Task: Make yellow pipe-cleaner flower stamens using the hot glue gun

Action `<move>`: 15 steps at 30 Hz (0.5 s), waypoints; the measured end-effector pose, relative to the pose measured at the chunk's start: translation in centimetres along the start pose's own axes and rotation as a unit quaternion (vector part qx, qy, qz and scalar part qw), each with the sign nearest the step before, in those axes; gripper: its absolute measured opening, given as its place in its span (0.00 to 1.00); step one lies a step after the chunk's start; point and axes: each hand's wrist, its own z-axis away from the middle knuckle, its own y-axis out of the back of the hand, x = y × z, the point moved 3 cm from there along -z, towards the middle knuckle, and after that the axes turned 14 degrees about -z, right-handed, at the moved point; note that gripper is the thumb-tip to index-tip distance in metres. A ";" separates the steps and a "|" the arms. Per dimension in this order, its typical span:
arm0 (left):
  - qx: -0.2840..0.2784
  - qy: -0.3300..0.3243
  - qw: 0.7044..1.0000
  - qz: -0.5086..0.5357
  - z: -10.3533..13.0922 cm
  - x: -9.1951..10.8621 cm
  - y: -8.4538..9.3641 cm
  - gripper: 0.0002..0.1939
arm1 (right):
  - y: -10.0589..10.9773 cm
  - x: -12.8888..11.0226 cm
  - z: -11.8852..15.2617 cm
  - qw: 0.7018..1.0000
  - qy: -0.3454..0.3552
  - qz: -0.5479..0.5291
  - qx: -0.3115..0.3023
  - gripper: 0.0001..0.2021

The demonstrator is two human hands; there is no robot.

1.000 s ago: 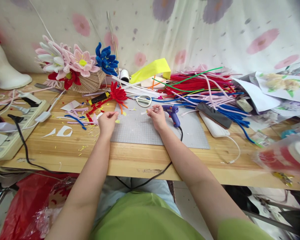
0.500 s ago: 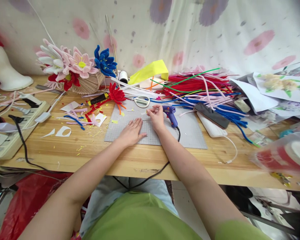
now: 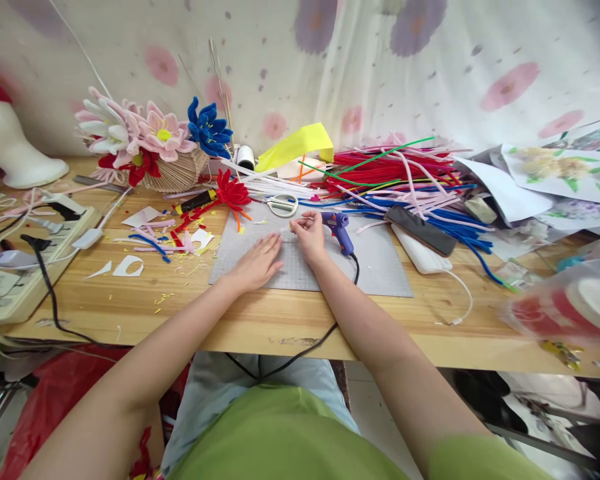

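My left hand [image 3: 256, 264] lies flat on the grey cutting mat [image 3: 385, 270], palm down, fingers stretched out and thumb apart. Beside it, my right hand [image 3: 309, 237] has its thumb and fingers pinched together just above the mat. Whatever is in that pinch is too small to make out; a faint pale bit shows near the fingertips. A purple glue gun [image 3: 339, 232] lies right of my right hand, its black cord running off the table's front edge. Scissors with pale handles [image 3: 283, 206] rest at the mat's back edge, beyond both hands.
Left of the mat lie a red chenille flower [image 3: 233, 191], a black-and-yellow utility knife [image 3: 197, 200] and paper scraps. Further left stands a power strip [image 3: 75, 233]. Chenille stems [image 3: 405, 167] are piled behind; a phone [image 3: 420, 230] and a plastic-wrapped cup [image 3: 565, 303] are at right.
My left hand has slid slightly left across the mat. A yellow scrap near it is no longer seen there. My right hand keeps its pinch in nearly the same place. The view has shifted slightly.
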 end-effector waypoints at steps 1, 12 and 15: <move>-0.021 -0.024 0.999 0.006 -0.2 0.3 -0.5 0.31 | 0.0 -0.1 0.0 1.000 0.003 0.001 0.002 0.17; 0.176 0.256 0.943 -0.118 4.4 -8.4 4.7 0.16 | -0.5 0.1 0.3 1.000 0.004 0.012 -0.014 0.17; 0.133 0.339 0.931 -0.033 3.5 -8.2 5.1 0.19 | -0.7 0.3 0.5 0.999 0.009 0.020 -0.028 0.17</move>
